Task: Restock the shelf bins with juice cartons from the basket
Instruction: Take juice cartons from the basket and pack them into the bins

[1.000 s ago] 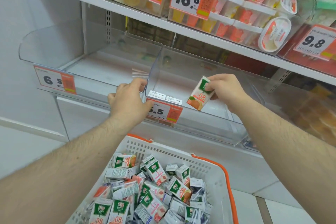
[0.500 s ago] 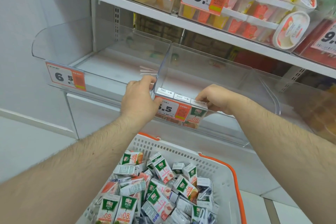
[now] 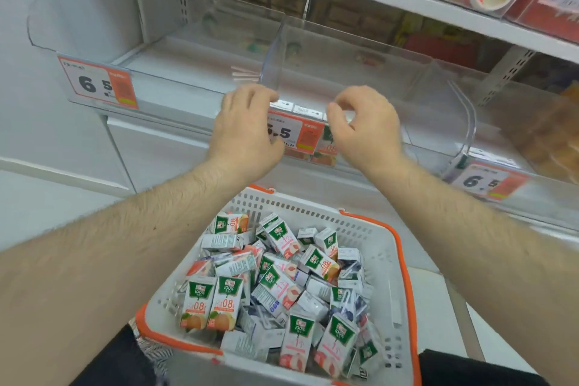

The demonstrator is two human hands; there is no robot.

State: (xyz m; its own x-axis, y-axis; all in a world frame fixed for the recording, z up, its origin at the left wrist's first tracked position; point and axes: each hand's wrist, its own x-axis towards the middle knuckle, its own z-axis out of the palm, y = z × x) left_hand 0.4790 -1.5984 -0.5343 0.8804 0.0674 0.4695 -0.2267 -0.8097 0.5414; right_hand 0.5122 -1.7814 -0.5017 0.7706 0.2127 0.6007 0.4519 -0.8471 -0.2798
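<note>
Left hand (image 3: 247, 131): centre frame, at front lip of clear shelf bin (image 3: 360, 72). Fingers curl over the lip beside the divider, thumb below near the price tag (image 3: 293, 133). Grips bin edge, no carton in it.
Right hand (image 3: 365, 127): just right of left hand, same lip. Fingers loosely curled, thumb and forefinger near each other; nothing seen between them. Reads as empty, tho palm side is hidden.
Placed carton (image 3: 327, 150): one juice carton stands inside bin at its front wall, seen thru the plastic just right of the tag, partly behind right hand. Orange print, green top.
Bin: rest of it looks unfilled. Neighbour bin, upper left of frame, shows only a few straws.
Basket (image 3: 388, 247): white w/ orange rim, lower centre, below both forearms. Holds a loose heap of cartons (image 3: 282, 288), orange and peach prints, most lying tilted or flat, two upright at lower left of heap.
Handling (judged): small cartons, likely light, one-hand pick ok. Board walls semi-stiff, will dent if squeezed hard. Film coat prob. a bit slick. Straw packet on back could snag.
Where to grip (judged): thumb on one broad face, fingers on opposite face, mid-body; keep off folded top flaps.
Progress (judged): early, approx. whole heap left to move.
Risk (judged): heap is jumbled, pulling one may tip neighbours.
</note>
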